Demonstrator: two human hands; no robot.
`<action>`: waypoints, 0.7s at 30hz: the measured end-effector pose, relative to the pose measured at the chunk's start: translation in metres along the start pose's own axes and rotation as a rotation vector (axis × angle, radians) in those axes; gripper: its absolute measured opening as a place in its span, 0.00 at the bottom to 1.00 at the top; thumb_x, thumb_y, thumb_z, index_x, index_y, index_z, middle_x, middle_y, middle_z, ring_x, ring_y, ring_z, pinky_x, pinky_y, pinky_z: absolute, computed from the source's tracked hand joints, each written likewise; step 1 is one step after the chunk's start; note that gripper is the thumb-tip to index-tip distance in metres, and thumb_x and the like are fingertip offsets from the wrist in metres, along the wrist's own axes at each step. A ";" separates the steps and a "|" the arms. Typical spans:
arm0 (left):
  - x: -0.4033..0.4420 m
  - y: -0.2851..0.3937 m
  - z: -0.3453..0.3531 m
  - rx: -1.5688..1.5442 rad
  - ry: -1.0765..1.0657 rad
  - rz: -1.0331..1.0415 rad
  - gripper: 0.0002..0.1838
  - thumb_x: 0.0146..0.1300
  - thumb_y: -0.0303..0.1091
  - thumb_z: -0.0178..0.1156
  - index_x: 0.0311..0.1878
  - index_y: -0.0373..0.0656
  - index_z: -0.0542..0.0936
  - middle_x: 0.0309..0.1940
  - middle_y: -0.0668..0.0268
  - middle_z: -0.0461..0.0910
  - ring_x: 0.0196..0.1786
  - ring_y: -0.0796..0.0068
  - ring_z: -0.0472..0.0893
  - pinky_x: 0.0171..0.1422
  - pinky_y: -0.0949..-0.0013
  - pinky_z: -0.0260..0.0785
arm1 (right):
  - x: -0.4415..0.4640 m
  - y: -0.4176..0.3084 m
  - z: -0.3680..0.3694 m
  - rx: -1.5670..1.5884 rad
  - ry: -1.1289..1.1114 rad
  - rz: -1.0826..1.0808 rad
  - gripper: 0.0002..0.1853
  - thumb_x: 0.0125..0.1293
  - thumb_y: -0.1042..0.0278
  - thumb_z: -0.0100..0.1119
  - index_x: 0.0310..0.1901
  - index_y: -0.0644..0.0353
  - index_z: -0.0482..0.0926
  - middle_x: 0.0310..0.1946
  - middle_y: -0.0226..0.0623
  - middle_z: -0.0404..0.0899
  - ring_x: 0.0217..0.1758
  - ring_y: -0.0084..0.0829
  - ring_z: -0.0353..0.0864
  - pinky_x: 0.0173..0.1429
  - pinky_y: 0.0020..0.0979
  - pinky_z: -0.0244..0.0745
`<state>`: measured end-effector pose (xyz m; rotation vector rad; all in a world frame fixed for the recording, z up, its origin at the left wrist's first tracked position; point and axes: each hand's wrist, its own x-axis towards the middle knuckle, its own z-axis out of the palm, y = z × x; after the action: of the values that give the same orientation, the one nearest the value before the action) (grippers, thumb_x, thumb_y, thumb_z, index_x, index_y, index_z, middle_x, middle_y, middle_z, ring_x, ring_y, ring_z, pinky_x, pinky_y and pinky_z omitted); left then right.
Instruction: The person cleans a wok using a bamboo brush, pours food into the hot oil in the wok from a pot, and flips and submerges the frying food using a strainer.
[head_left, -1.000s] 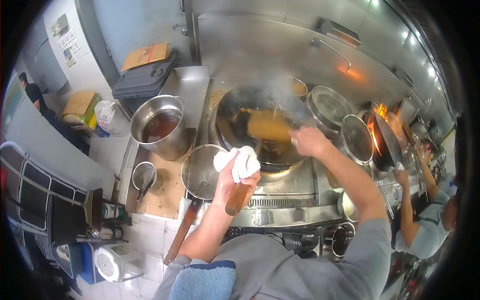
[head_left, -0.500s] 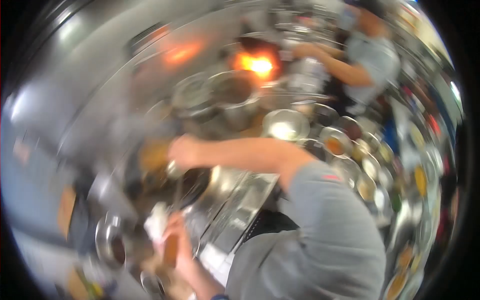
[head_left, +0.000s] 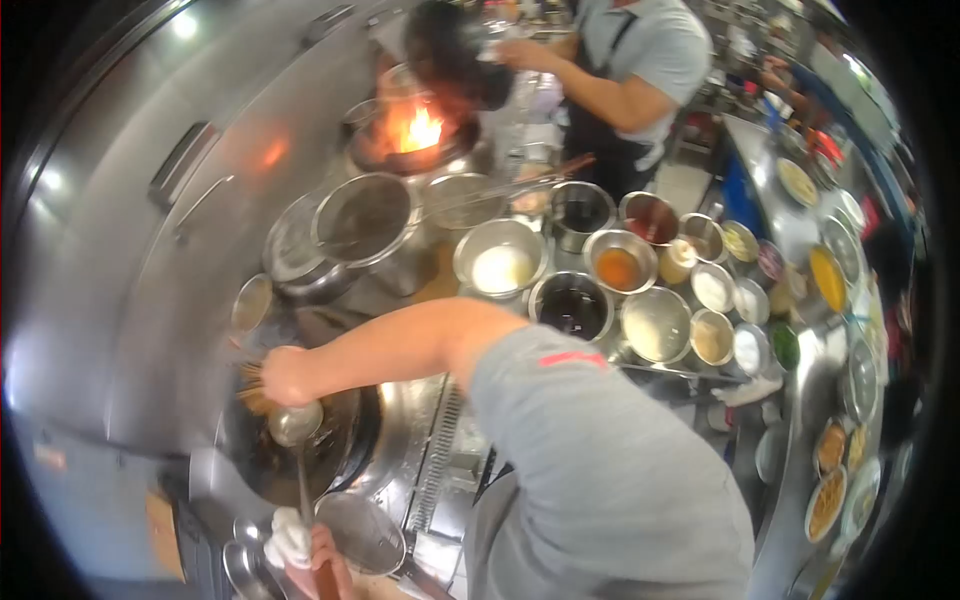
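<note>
Near the bottom left, my left hand (head_left: 322, 568) is closed round the wooden handle of a metal ladle (head_left: 296, 424), with a white cloth (head_left: 288, 538) bunched against it. The ladle's bowl is over the dark wok (head_left: 335, 445). Over the wok's far edge, my right hand (head_left: 290, 376) is closed on a bundle of thin brown bristles or sticks (head_left: 252, 388); the part inside the fist is hidden. The ladle bowl lies just below my right hand.
A co-worker (head_left: 640, 75) lifts a dark wok (head_left: 450, 50) near a flaming burner (head_left: 415, 130). Metal bowls of sauces and ingredients (head_left: 617, 262) stand to the right. Strainer pots (head_left: 368, 218) sit beyond my arm; another strainer (head_left: 362, 532) lies beside my left hand.
The view has swung right, bringing the sauce bowls into sight. Both hands keep their grips; the ladle bowl shows by my right hand. The co-worker's wok is now raised above the flames.
</note>
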<state>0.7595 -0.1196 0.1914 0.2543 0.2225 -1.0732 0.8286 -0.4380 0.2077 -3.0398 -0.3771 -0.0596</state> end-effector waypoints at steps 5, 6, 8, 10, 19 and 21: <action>-0.029 -0.008 0.030 0.855 0.567 0.347 0.16 0.56 0.32 0.62 0.47 0.39 0.72 0.37 0.61 0.75 0.41 0.68 0.77 0.37 0.69 0.73 | 0.023 0.061 0.033 0.007 -0.190 -0.061 0.16 0.53 0.56 0.62 0.44 0.48 0.85 0.42 0.38 0.84 0.46 0.38 0.82 0.50 0.44 0.76; -0.042 -0.003 0.027 1.019 0.750 0.340 0.18 0.54 0.29 0.65 0.48 0.38 0.73 0.39 0.59 0.78 0.43 0.65 0.79 0.40 0.67 0.75 | 0.045 0.090 0.033 -0.064 -0.052 -0.155 0.15 0.52 0.54 0.60 0.38 0.50 0.86 0.39 0.39 0.84 0.45 0.38 0.82 0.48 0.41 0.77; -0.057 0.015 0.011 1.756 0.666 0.299 0.20 0.52 0.28 0.67 0.49 0.41 0.74 0.41 0.54 0.79 0.44 0.59 0.81 0.45 0.62 0.75 | 0.006 0.088 -0.044 0.012 -0.096 0.026 0.22 0.47 0.58 0.61 0.48 0.48 0.82 0.45 0.39 0.83 0.49 0.42 0.81 0.51 0.42 0.76; -0.068 0.020 0.010 2.655 0.574 0.108 0.22 0.48 0.25 0.66 0.50 0.44 0.75 0.43 0.49 0.76 0.45 0.53 0.81 0.48 0.58 0.75 | -0.012 0.092 -0.070 0.157 0.104 0.057 0.29 0.47 0.58 0.64 0.56 0.48 0.78 0.51 0.40 0.81 0.53 0.42 0.80 0.58 0.39 0.74; -0.081 0.025 -0.046 3.089 0.942 0.023 0.20 0.52 0.21 0.56 0.48 0.53 0.75 0.47 0.53 0.73 0.44 0.53 0.80 0.40 0.55 0.78 | 0.046 0.062 0.043 0.648 -0.365 0.323 0.38 0.46 0.66 0.69 0.64 0.46 0.72 0.34 0.38 0.83 0.23 0.31 0.79 0.26 0.34 0.77; -0.085 0.022 -0.064 3.053 1.059 0.069 0.21 0.52 0.22 0.57 0.49 0.55 0.75 0.45 0.54 0.73 0.42 0.53 0.80 0.37 0.56 0.78 | 0.035 0.066 0.014 0.697 -0.194 0.373 0.38 0.47 0.64 0.68 0.65 0.44 0.71 0.34 0.38 0.82 0.22 0.31 0.79 0.22 0.33 0.75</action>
<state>0.7365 -0.0181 0.1583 -2.7237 0.5961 0.0539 0.8793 -0.4920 0.1905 -2.3709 0.1464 0.3197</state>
